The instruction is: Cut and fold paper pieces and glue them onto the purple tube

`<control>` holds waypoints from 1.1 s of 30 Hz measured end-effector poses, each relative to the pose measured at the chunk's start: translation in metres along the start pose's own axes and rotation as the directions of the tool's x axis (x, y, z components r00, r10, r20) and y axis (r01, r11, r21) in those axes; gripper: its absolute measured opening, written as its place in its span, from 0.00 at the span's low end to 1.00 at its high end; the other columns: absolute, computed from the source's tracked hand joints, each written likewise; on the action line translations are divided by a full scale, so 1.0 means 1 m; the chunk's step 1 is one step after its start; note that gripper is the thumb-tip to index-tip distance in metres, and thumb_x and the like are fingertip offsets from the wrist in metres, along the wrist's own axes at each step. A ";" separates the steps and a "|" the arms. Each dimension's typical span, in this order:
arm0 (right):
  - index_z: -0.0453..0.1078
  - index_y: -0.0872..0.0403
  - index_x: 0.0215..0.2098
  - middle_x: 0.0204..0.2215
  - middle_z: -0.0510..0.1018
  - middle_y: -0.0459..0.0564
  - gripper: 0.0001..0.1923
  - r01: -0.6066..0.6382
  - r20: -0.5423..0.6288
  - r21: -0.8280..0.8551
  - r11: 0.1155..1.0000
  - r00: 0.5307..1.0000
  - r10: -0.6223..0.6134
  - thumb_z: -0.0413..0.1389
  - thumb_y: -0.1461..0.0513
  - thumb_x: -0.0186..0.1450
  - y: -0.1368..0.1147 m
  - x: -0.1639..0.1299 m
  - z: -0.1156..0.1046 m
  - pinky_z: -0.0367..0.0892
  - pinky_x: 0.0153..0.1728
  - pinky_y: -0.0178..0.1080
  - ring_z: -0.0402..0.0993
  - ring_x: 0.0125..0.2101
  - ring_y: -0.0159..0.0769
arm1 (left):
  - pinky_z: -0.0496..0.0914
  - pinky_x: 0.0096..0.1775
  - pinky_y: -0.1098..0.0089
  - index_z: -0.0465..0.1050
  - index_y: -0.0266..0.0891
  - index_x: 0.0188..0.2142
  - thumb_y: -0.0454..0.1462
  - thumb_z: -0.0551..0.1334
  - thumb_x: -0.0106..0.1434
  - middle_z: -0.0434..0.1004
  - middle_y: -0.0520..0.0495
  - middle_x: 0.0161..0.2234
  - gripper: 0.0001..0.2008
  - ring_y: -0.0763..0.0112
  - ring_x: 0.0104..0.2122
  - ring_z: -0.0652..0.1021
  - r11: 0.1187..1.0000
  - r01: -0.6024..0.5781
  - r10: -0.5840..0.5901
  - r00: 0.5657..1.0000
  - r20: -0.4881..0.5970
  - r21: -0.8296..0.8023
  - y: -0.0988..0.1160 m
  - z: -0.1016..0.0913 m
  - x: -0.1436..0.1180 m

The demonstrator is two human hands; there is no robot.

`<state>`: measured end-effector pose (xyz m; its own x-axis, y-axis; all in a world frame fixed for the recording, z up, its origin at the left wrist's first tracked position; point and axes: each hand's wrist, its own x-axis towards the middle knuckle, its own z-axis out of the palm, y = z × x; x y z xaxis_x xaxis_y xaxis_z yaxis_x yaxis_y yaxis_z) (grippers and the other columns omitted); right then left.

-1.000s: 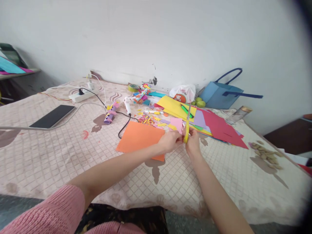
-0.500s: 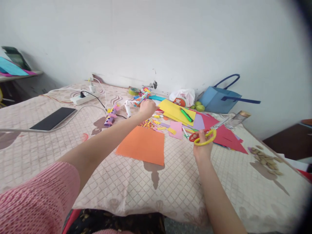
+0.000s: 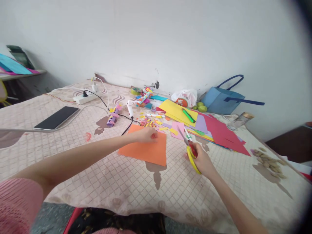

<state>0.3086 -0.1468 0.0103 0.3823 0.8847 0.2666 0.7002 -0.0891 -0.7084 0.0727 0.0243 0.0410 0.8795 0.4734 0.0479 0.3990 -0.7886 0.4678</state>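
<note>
My left hand (image 3: pixel 145 135) is over the upper part of an orange sheet of paper (image 3: pixel 143 154), fingers curled in; whatever may be in them is hidden. My right hand (image 3: pixel 204 161) grips a pair of scissors (image 3: pixel 193 162) by its yellow and red handles, the blades pointing away toward the back left. Beyond the scissors' tips lies a small pink piece of paper (image 3: pixel 177 126). Small yellow and pink paper scraps (image 3: pixel 148 123) are heaped behind my left hand. A white glue gun (image 3: pixel 130 109) stands beside them with a black cord.
Yellow sheets (image 3: pixel 170 109) with a green cutter (image 3: pixel 188 115) and red sheets (image 3: pixel 219 133) lie at the back right. A purple paper tube (image 3: pixel 112 119), a power strip (image 3: pixel 86 97) and a dark phone-like slab (image 3: pixel 57 117) are leftward. A blue bag (image 3: pixel 216 99), jar (image 3: pixel 241 120) and peanut-like pile (image 3: pixel 268 162) are rightward.
My left hand has drawn back from the far scraps to above the orange sheet. My right hand has come nearer, and the scissors have swung from pointing right to pointing back left.
</note>
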 end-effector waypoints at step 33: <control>0.65 0.51 0.40 0.41 0.72 0.52 0.18 0.376 0.525 -0.433 0.819 0.844 -0.111 0.57 0.54 0.53 -0.011 -0.052 -0.044 0.65 0.41 0.44 0.70 0.40 0.43 | 0.59 0.27 0.74 0.67 0.37 0.30 0.41 0.60 0.53 0.71 0.52 0.28 0.09 0.73 0.27 0.70 0.963 0.075 -0.054 0.995 0.084 -0.257 0.013 0.027 -0.044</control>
<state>0.3075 -0.2115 0.0334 -0.0711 0.9967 -0.0393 0.9784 0.0621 -0.1972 0.0465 -0.0171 0.0213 0.8753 0.4808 -0.0524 0.3833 -0.6236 0.6814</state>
